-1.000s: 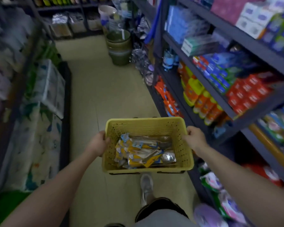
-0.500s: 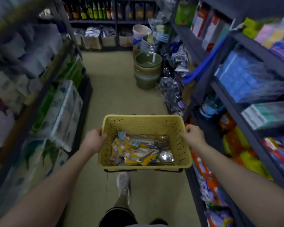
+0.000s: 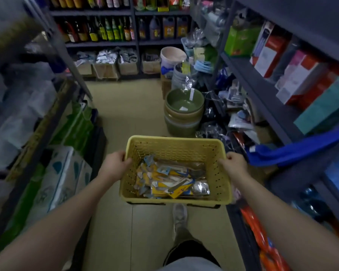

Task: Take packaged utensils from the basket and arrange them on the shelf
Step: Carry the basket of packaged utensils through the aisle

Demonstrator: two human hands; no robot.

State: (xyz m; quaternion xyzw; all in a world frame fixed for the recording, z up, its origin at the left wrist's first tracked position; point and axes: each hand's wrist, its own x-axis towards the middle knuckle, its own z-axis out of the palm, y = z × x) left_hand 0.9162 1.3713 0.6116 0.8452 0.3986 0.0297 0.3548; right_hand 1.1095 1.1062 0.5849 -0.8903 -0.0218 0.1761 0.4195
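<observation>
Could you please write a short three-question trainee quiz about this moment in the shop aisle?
1. True or false: the yellow basket stands on the floor.
2. Which hand grips the basket's rim? A) only the left hand B) only the right hand C) both
3. Fill in: the green tubs stand stacked on the ____, ahead of the basket.

Key
1. False: both hands carry it above the floor.
2. C: one hand grips each side, with the packaged utensils lying loose inside.
3. Floor, beside the right-hand shelving.
</observation>
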